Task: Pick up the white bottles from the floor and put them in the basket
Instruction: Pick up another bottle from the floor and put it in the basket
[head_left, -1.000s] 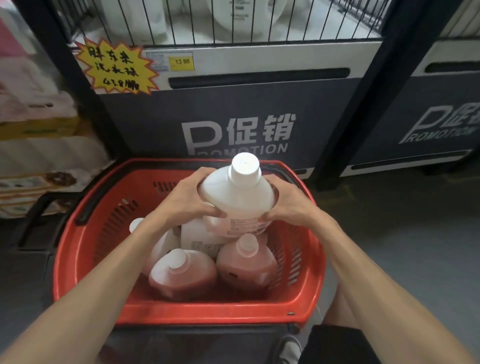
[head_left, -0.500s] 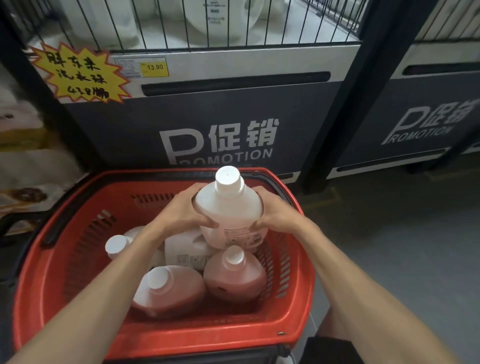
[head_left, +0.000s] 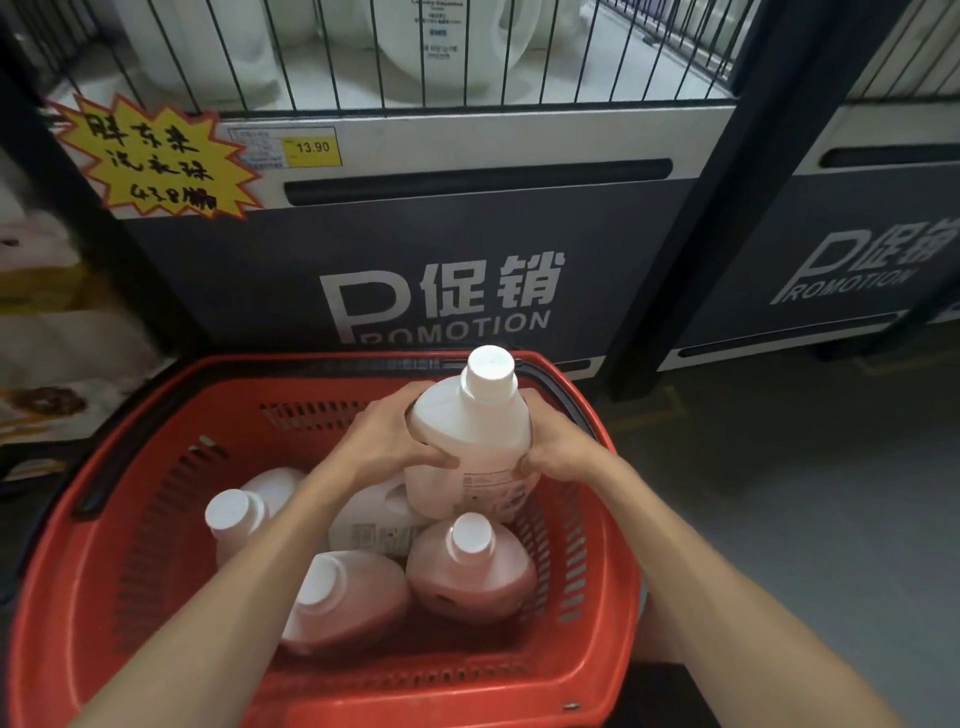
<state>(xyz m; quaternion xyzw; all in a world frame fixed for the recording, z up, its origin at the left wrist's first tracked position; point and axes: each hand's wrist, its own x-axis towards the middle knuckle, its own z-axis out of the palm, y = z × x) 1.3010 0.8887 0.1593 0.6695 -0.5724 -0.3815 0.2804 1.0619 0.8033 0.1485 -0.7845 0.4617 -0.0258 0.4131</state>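
A white bottle (head_left: 470, 441) with a white cap stands upright inside the red basket (head_left: 156, 519), near its far right corner. My left hand (head_left: 387, 436) grips its left side and my right hand (head_left: 558, 449) grips its right side. It rests on or just above another white bottle (head_left: 374, 525) lying on its side. Three more bottles lie in the basket, tinted pink by its walls: one at the left (head_left: 249, 506), one at the front (head_left: 348, 597), one at the right (head_left: 470, 569).
A grey promotion bin (head_left: 441, 249) with a wire cage on top stands right behind the basket, white containers inside it. A second bin (head_left: 852, 260) is at the right. Grey floor (head_left: 805, 519) lies to the right. Stacked boxes (head_left: 47, 312) are at the left.
Both hands have lowered the held bottle deeper into the basket and slightly right. The view has tilted so that the basket appears lower and closer.
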